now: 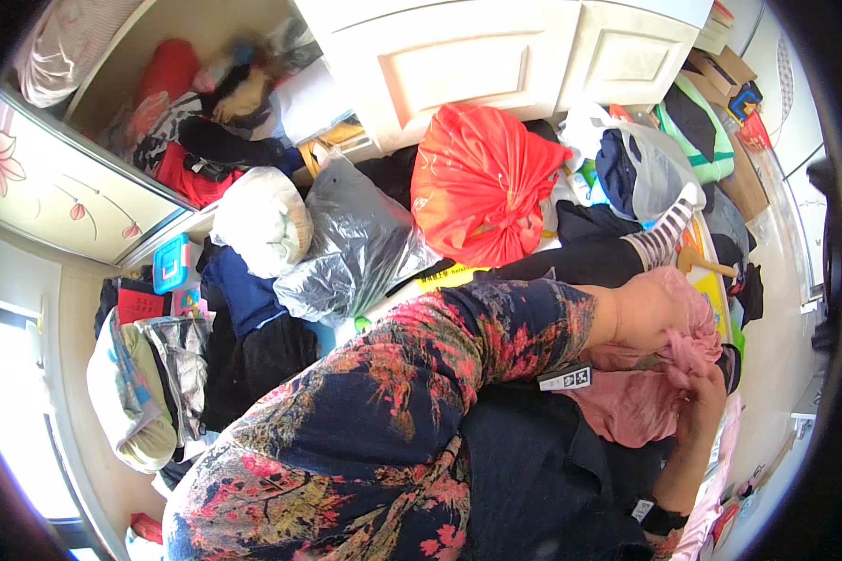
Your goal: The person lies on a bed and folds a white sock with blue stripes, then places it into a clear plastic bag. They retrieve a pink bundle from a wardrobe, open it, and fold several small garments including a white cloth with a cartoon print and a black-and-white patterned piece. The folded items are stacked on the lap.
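Note:
A pink cloth garment is bunched up at the right, over my lap. My left arm, in a dark floral sleeve, reaches across to it, and my left hand goes in under its folds, so its fingers are hidden. From below, my right hand closes round a gathered part of the same pink cloth. Part of the garment hangs down between my two arms. Beneath it lies dark cloth. A white tag with black print shows by my left sleeve.
Beyond my arms stand a tied red bag, a grey plastic bag and a white bag. An open cabinet holds piled clothes. My striped sock shows at the right. A blue-lidded box and folded clothes lie left.

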The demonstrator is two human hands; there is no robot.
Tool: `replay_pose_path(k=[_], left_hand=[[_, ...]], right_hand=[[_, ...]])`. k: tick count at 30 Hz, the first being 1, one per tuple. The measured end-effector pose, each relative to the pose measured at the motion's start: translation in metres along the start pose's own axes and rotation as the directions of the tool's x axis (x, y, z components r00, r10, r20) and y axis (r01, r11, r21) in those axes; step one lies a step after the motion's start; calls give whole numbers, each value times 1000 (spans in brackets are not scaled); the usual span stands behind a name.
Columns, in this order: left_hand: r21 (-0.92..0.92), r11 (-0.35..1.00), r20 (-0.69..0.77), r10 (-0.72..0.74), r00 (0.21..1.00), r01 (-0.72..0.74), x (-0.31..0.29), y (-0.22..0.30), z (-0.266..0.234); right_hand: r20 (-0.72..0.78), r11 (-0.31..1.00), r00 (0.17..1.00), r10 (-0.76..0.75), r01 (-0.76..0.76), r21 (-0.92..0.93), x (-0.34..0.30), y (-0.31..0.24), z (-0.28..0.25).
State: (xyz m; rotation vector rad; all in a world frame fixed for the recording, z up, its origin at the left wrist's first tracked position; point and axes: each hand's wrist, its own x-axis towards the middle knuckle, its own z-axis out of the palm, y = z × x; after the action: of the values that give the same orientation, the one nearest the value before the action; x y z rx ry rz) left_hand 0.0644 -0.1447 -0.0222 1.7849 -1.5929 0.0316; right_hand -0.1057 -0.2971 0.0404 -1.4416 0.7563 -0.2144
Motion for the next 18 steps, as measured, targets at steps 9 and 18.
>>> replay_pose_path(k=[9, 18], left_hand=[[-905, 0, 383, -434, 815, 425, -2, -21, 7], [-911, 204, 247, -430, 868, 360, -3, -34, -15]], right_hand=[[729, 620, 452, -514, 783, -49, -48, -65, 53], [497, 394, 865, -72, 482, -782, 23, 4, 41]])
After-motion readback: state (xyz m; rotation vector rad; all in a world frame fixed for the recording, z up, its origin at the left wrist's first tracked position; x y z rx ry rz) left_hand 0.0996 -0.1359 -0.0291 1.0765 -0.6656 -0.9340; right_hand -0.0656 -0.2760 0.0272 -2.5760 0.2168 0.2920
